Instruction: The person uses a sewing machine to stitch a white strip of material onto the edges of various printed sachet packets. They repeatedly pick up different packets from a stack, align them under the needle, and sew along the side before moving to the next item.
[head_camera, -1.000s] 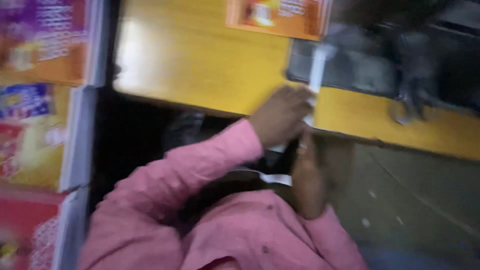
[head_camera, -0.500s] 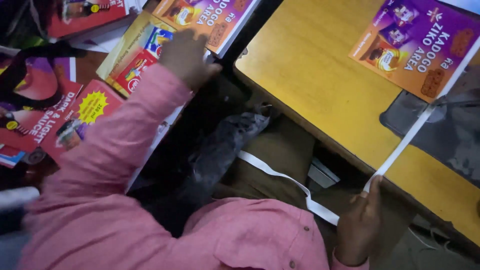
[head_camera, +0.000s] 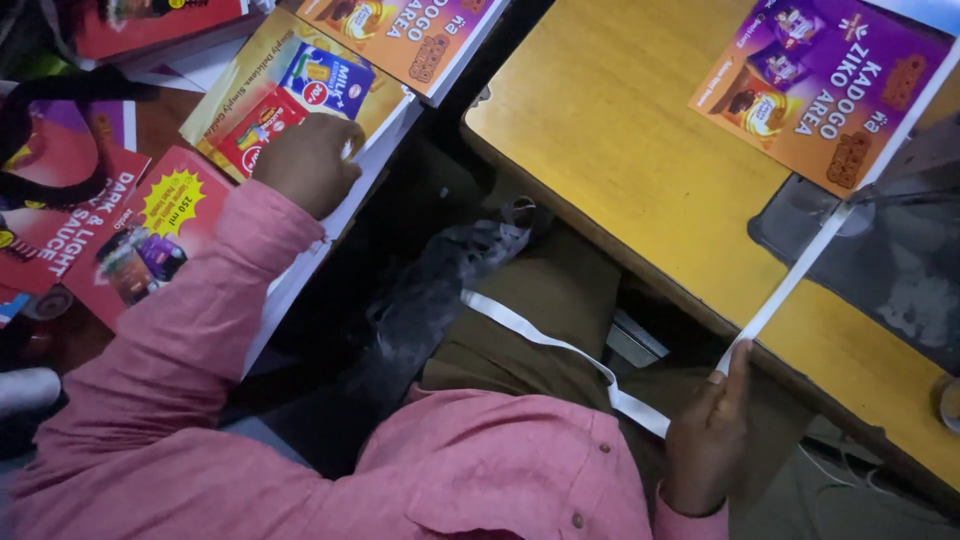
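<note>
My left hand (head_camera: 305, 160) reaches out to the left in a pink sleeve, its fingers curled on the edge of a yellow printed poster (head_camera: 262, 80) that tops a stack. My right hand (head_camera: 710, 430) is low by my lap and pinches a long white paper strip (head_camera: 790, 280). From my right hand the strip runs up to the edge of a purple poster (head_camera: 820, 85) on the yellow table (head_camera: 620, 150). Its loose end curls back over my olive trousers (head_camera: 540, 300).
More red and orange posters (head_camera: 130, 230) lie spread on the left. A dark grey sheet (head_camera: 900, 260) covers the table's right part. A crumpled grey plastic bag (head_camera: 440, 290) sits in the dark gap between table and stack.
My left hand has left the table edge and swung left onto the poster stack. My right hand has kept its hold on the white strip.
</note>
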